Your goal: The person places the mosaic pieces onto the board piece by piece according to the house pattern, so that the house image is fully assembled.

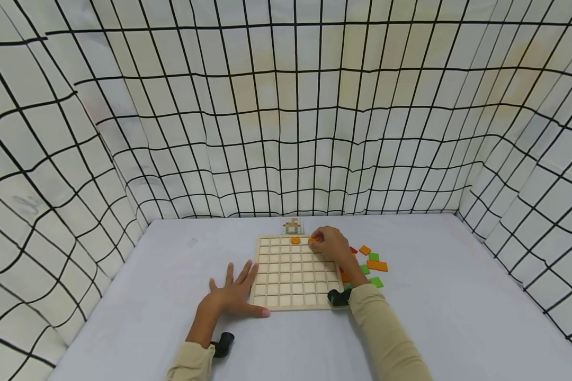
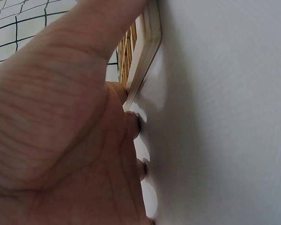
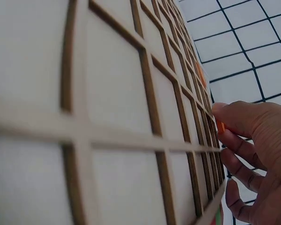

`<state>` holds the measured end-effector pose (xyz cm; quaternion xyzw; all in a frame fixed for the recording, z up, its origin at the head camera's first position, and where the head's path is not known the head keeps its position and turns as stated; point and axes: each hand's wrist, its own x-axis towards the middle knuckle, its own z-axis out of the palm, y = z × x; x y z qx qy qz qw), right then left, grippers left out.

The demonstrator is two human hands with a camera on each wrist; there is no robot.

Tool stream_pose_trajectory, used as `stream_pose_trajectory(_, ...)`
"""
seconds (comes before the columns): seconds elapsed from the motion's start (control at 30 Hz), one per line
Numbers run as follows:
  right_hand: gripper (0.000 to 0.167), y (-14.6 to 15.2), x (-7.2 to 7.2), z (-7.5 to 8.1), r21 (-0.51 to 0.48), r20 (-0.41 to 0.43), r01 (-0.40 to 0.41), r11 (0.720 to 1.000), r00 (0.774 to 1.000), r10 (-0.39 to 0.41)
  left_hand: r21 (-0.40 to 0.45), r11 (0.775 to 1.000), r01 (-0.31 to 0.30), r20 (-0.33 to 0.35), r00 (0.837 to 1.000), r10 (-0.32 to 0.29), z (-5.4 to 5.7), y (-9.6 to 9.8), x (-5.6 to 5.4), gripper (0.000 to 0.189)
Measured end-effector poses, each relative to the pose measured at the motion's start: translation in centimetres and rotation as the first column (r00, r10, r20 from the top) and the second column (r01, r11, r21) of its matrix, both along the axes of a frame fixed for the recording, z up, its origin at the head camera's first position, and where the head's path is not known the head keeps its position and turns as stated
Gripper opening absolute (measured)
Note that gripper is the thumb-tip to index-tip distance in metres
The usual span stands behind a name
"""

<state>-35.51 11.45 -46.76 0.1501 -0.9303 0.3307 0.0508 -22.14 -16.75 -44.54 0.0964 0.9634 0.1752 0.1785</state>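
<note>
A wooden grid board point(image 1: 297, 310) with rows of square cells lies on the white table. One orange tile point(image 1: 295, 240) sits in its far row. At that same row, to the right, my right hand point(image 1: 332, 244) pinches another orange tile point(image 3: 220, 126) between thumb and forefinger. With fingers spread, my left hand point(image 1: 235, 294) rests at the board's near left corner, its thumb along the front edge. The left wrist view shows the palm close up, beside the board's side point(image 2: 148, 40). A small pattern card point(image 1: 293, 226) lies just beyond the board.
Loose orange tiles point(image 1: 377, 265), green tiles point(image 1: 376, 282) and a few red ones lie to the right of the board, partly behind my right forearm. A white cloth with black grid lines point(image 1: 305, 121) stands behind the table and at both sides.
</note>
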Motion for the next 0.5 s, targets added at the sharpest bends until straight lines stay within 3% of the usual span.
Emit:
stream_pose_trajectory(0.2, 0.017, -1.1, -0.2, -0.4, 0.023, -0.028, -0.004, 1.0, 1.0, 0.005, 0.0, 1.0, -0.001, 0.023, 1.0, 0.001, 0.1, 0.2, -0.1, 0.124)
stream_pose_trajectory(0.5, 0.015, -2.0, -0.1, -0.4, 0.039, -0.059, 0.039, 0.998, 0.998, -0.037, -0.023, 1.0, -0.002, 0.0, 1.0, 0.002, 0.3, 0.2, 0.1, 0.123)
